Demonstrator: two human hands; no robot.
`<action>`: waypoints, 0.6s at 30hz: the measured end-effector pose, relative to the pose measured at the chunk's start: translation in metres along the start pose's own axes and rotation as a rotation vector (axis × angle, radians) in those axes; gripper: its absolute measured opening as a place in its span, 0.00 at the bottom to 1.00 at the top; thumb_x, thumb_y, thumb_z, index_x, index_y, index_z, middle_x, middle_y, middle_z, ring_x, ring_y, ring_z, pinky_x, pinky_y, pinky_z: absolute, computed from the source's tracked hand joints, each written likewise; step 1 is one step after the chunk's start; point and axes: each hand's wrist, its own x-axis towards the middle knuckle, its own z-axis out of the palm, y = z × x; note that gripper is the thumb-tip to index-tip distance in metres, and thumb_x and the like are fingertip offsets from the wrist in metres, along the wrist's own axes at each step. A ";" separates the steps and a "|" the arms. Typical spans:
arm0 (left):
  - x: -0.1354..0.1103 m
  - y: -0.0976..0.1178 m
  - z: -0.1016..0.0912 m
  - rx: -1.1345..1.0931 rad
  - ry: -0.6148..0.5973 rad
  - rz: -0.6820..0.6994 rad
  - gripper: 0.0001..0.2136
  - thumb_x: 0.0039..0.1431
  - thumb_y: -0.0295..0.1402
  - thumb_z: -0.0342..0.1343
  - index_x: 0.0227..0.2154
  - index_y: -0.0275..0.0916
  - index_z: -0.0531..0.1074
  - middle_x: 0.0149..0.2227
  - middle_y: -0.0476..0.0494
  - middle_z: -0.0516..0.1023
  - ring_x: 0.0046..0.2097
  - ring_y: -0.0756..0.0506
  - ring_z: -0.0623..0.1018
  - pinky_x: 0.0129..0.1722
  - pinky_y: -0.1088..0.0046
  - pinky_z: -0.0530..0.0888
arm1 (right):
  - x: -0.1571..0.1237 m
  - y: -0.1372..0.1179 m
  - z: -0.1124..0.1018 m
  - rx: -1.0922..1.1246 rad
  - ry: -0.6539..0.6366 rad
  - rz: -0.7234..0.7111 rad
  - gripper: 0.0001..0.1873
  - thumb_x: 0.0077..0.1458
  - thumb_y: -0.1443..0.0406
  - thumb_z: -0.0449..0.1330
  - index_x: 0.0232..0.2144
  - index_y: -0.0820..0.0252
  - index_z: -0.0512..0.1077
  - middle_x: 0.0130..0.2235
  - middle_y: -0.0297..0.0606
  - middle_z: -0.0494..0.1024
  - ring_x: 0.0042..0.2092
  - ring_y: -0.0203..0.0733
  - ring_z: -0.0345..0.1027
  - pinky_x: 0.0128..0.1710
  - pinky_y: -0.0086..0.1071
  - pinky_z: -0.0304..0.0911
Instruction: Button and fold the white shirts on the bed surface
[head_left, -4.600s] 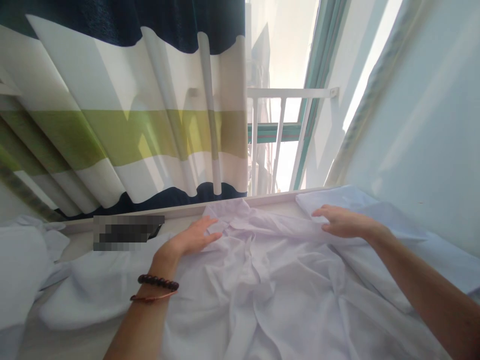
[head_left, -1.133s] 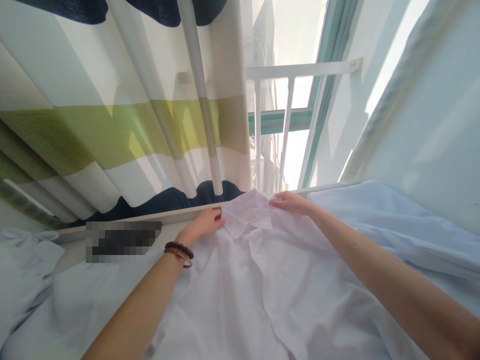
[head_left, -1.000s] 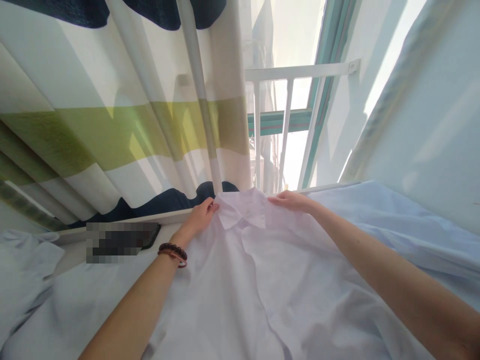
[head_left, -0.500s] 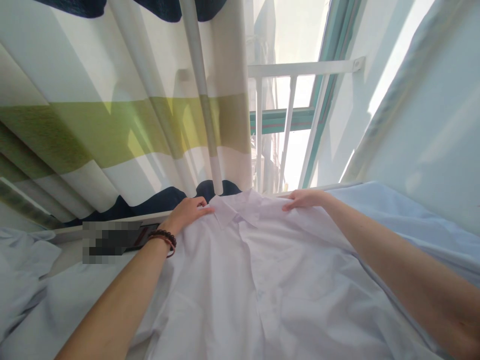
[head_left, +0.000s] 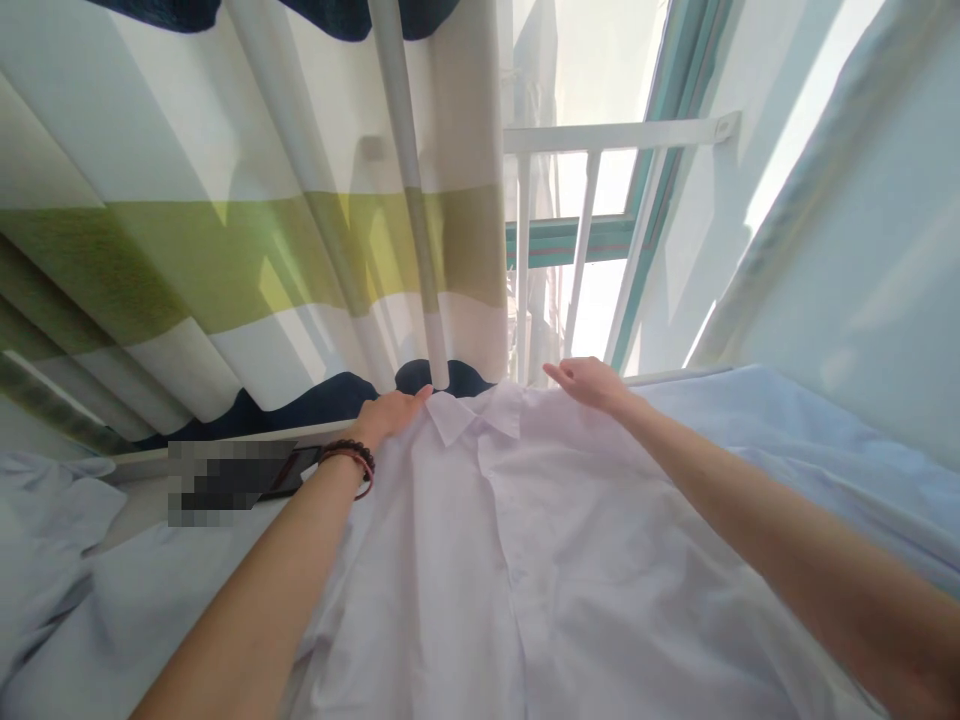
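A white collared shirt (head_left: 465, 560) lies spread front side up, its collar (head_left: 457, 415) at the far end and the button front running towards me. At the shoulder left of the collar, my left hand (head_left: 390, 415), with a dark bead bracelet (head_left: 349, 455) on the wrist, is closed on the cloth. My right hand (head_left: 589, 382) is closed at the shoulder right of the collar, thumb pointing towards it. Its curled fingers are partly hidden and appear to grip the shirt's far edge.
A striped curtain (head_left: 315, 250) hangs behind the shirt on the left. A white railing (head_left: 622, 137) stands before the window on the right. A dark, partly blurred-out flat object (head_left: 289, 475) lies left of my left wrist. More white cloth (head_left: 52, 530) lies at far left.
My right hand has shifted left and slightly up, closer to the collar. My left hand has moved a little right and up. The shirt's collar lies flatter and the front folds have shifted.
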 end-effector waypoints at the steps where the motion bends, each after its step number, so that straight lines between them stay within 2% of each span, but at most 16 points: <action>1: 0.000 0.003 0.002 -0.017 -0.012 0.011 0.29 0.62 0.55 0.43 0.33 0.33 0.78 0.40 0.30 0.82 0.43 0.36 0.79 0.42 0.63 0.69 | 0.002 -0.009 0.005 -0.002 0.015 -0.023 0.34 0.66 0.47 0.36 0.26 0.60 0.72 0.37 0.48 0.78 0.41 0.51 0.71 0.39 0.38 0.61; 4: -0.006 0.008 0.009 -0.097 0.027 0.085 0.25 0.62 0.52 0.47 0.33 0.33 0.77 0.36 0.36 0.82 0.38 0.40 0.78 0.38 0.68 0.69 | 0.006 -0.032 0.021 0.004 0.019 -0.067 0.28 0.65 0.50 0.45 0.30 0.61 0.77 0.41 0.49 0.79 0.49 0.55 0.69 0.47 0.41 0.59; 6: -0.012 0.010 0.013 -0.156 0.104 0.148 0.23 0.64 0.49 0.46 0.37 0.34 0.77 0.38 0.42 0.82 0.39 0.43 0.78 0.37 0.72 0.69 | 0.006 -0.040 0.029 0.026 0.044 -0.095 0.20 0.63 0.53 0.52 0.37 0.57 0.78 0.45 0.44 0.80 0.52 0.53 0.68 0.50 0.40 0.58; 8: -0.015 0.011 0.015 -0.204 0.187 0.190 0.21 0.66 0.47 0.44 0.44 0.36 0.74 0.41 0.46 0.81 0.41 0.45 0.77 0.39 0.75 0.69 | 0.005 -0.044 0.034 0.058 0.093 -0.123 0.17 0.63 0.54 0.53 0.44 0.53 0.77 0.49 0.38 0.79 0.53 0.46 0.68 0.51 0.35 0.58; 10: -0.014 0.011 0.018 -0.221 0.268 0.196 0.21 0.67 0.46 0.43 0.48 0.37 0.72 0.44 0.45 0.80 0.43 0.46 0.77 0.41 0.75 0.70 | 0.003 -0.046 0.037 0.077 0.155 -0.110 0.19 0.65 0.55 0.49 0.47 0.52 0.75 0.50 0.37 0.78 0.52 0.43 0.68 0.51 0.33 0.57; 12: -0.012 0.012 0.022 -0.205 0.336 0.174 0.20 0.67 0.45 0.43 0.48 0.36 0.73 0.44 0.42 0.80 0.44 0.43 0.77 0.42 0.72 0.70 | 0.000 -0.049 0.039 0.067 0.214 -0.040 0.21 0.66 0.56 0.47 0.47 0.56 0.76 0.49 0.43 0.78 0.52 0.48 0.68 0.52 0.39 0.57; 15: -0.012 0.016 0.031 -0.148 0.417 0.124 0.18 0.66 0.40 0.46 0.49 0.35 0.72 0.45 0.36 0.80 0.47 0.37 0.77 0.47 0.62 0.69 | -0.006 -0.059 0.044 0.023 0.296 0.049 0.20 0.65 0.62 0.47 0.46 0.63 0.76 0.48 0.54 0.77 0.53 0.57 0.65 0.54 0.48 0.54; 18: -0.020 0.022 0.039 -0.086 0.508 0.098 0.22 0.67 0.37 0.43 0.58 0.28 0.64 0.53 0.24 0.73 0.55 0.31 0.71 0.55 0.50 0.63 | -0.016 -0.074 0.052 -0.010 0.383 -0.018 0.24 0.65 0.65 0.44 0.59 0.67 0.66 0.61 0.55 0.67 0.61 0.56 0.57 0.60 0.48 0.47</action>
